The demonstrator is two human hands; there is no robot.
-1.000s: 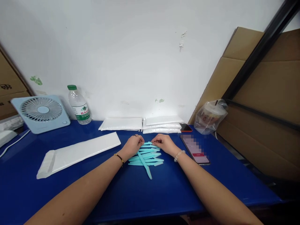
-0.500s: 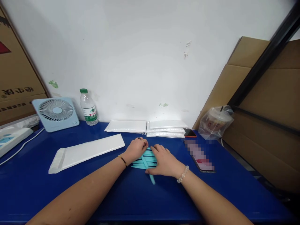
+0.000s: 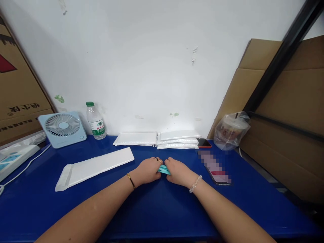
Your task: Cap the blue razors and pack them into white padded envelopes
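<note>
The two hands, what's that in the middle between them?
A bunch of turquoise sticks lies between the left hand and the right hand. The head view shows a short stretch; the hands hide the rest.

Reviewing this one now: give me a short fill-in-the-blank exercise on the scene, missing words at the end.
1. The turquoise sticks are held on one side by the left hand and on the other by the ____.
2. The water bottle has a ____ cap.
3. Right beside that bottle stands a light-blue ____.
4. The long white packet lying by itself is on the picture's ____ side.

Missing words: right hand; green; fan; left.
</note>
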